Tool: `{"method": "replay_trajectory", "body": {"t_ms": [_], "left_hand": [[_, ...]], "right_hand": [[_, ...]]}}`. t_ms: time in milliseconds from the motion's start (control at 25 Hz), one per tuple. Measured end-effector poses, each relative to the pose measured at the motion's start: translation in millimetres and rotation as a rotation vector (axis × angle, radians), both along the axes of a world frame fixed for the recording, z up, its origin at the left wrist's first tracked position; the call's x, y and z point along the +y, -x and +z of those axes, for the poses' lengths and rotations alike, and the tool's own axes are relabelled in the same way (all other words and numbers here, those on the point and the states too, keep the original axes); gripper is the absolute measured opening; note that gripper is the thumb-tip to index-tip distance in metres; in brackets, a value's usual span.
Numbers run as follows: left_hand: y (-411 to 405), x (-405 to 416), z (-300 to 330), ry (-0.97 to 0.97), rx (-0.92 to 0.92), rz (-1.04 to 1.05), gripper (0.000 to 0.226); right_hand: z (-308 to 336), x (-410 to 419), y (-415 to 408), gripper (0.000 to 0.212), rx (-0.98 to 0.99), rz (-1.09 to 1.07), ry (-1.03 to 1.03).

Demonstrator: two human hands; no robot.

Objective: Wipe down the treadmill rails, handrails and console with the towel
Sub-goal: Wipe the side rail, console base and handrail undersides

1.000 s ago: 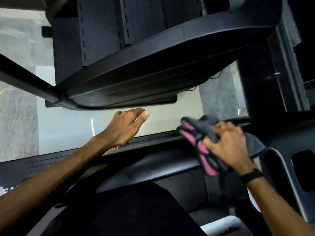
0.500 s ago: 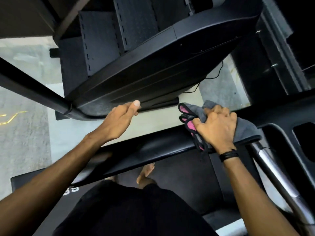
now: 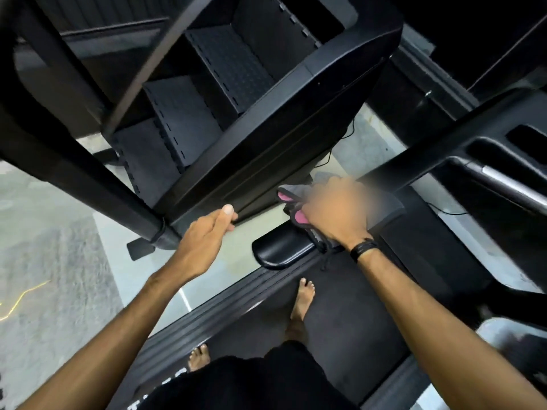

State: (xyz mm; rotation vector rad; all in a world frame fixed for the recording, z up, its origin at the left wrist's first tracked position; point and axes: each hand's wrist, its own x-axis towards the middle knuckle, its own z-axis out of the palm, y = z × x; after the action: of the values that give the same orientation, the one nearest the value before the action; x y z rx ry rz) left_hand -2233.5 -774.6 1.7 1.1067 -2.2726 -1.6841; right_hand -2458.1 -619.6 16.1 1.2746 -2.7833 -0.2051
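Towel pressed on the black padded treadmill handrail [image 3: 281, 250], seen from above.

At 3 o'clock of centre, the blurred right hand [image 3: 337, 211] grasps the grey towel with pink trim [image 3: 387, 211] over the handrail. At centre, the left hand [image 3: 207, 232] curls on the black stair machine's lower edge [image 3: 266, 173]. Bare feet stand on the dark treadmill belt [image 3: 340, 321] at 6 o'clock.
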Motion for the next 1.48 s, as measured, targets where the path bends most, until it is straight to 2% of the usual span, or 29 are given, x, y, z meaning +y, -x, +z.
{"method": "replay_trajectory", "body": {"t_ms": [160,320,400,480,560,640,760,880,1000,1200,1280,1360,1480], "left_hand": [[-50,-9,8,-0.009,-0.03,-0.087,0.068],[-51,-13,19,0.023,-0.013,-0.182,0.056],[-41,-11,18,0.039,0.02,-0.196,0.059],[-30,-7,21,0.065,0.056,-0.191,0.056],[-14,-4,26,0.092,0.11,-0.193,0.035],[7,-5,31,0.093,0.164,-0.245,0.029],[39,-9,33,0.095,0.202,-0.362,0.051],[68,-8,26,0.126,0.175,-0.459,0.054],[81,-1,21,0.138,0.151,-0.51,0.053],[107,-9,1,0.139,0.198,-0.579,0.068],[126,-15,-17,0.144,0.248,-0.594,0.062],[145,-17,-37,0.16,0.342,-0.578,0.049],[166,-17,-66,0.142,0.471,-0.548,0.045]], "right_hand": [[5,-16,-77,0.049,-0.037,-0.032,0.038],[8,-22,-130,0.045,-0.058,-0.046,0.096],[8,-18,-141,0.04,-0.082,-0.066,0.156],[3,-15,-149,0.033,-0.12,-0.103,0.263],[-4,-12,-145,0.029,-0.116,-0.159,0.418],[-11,-7,-122,0.028,-0.094,-0.276,0.599],[-10,2,-61,0.037,-0.047,-0.515,0.735],[-1,7,-8,0.045,-0.049,-0.705,0.742],[-8,7,-8,0.05,-0.031,-0.729,0.729],[-16,2,-27,0.052,0.038,-0.743,0.729],[-18,0,-29,0.052,0.045,-0.777,0.726],[-18,-3,-32,0.071,0.009,-0.796,0.708],[-16,-8,-34,0.098,-0.152,-0.838,0.697]]}}
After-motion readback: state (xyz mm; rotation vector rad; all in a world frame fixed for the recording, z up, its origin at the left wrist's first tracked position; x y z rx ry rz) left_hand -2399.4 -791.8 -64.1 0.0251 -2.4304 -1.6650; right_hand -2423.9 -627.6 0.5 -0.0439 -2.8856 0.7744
